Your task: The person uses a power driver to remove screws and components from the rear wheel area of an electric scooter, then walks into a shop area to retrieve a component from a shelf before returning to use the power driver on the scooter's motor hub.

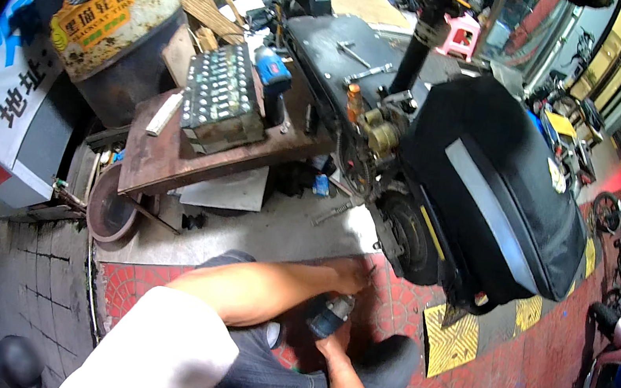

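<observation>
Both hands work low beside the rear wheel (409, 240) of a tipped electric scooter (443, 157). Left hand (351, 273) reaches forward along the ground to the foot of the wheel; its fingers are curled against something there, though what it grips is too small to tell. Right hand (329, 343) is clenched around the grip of a small cordless power tool (328, 316), blue and grey, whose nose points up toward the left hand and the wheel. Judging by this, the step in hand is driving or loosening a fastener at the wheel's lower edge; the next move would call for seating the tool's tip squarely on it while the left hand steadies the part.

Left of the scooter a rusty metal bench (173, 155) carries an open battery pack (221, 98) of many cells and a blue cordless drill (272, 73). A dented drum (117, 16) with a yellow sign stands behind. Wrenches (367, 71) lie on the scooter's black deck, and a black padded bag (500, 197) covers its rear. Ground is red patterned paving (540, 369) with yellow tactile tiles (449, 340); parked bikes crowd the right edge.
</observation>
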The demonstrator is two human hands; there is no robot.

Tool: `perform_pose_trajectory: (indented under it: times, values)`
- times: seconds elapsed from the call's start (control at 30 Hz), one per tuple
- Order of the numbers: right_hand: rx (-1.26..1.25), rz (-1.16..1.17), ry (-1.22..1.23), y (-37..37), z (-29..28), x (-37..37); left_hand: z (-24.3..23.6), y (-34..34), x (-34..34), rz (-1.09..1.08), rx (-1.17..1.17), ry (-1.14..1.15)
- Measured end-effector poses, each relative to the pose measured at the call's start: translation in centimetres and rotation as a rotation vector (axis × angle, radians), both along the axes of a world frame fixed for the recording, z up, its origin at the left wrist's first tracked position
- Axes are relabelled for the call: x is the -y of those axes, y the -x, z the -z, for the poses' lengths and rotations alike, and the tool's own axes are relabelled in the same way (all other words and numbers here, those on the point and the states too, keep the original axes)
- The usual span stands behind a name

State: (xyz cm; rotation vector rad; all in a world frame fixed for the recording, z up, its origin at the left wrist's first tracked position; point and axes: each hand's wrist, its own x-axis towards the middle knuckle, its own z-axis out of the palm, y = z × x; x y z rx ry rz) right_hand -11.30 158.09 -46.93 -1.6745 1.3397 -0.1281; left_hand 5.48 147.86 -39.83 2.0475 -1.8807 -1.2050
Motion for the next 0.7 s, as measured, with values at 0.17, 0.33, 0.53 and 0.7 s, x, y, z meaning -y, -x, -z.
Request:
perform_pose_trajectory:
  times: [0.17,0.33,0.53,0.7]
  values:
    - [0.103,-0.006,0.128,-0.3,0.4,-0.2,-0.3,0.3,0.0,-0.029,0.000,-0.052]
    - [0.191,-0.040,0.074,0.6,4.8,1.0,-3.5,0.9,0.1,-0.217,0.019,0.012]
    - [0.091,-0.333,0.067,-1.5,-0.4,-0.1,-4.7,-8.0,-0.1,-0.468,0.006,-0.195]
    - [0.118,-0.393,0.123,-2.4,0.3,0.1,-11.4,-13.0,-2.5,-0.442,0.020,-0.302]
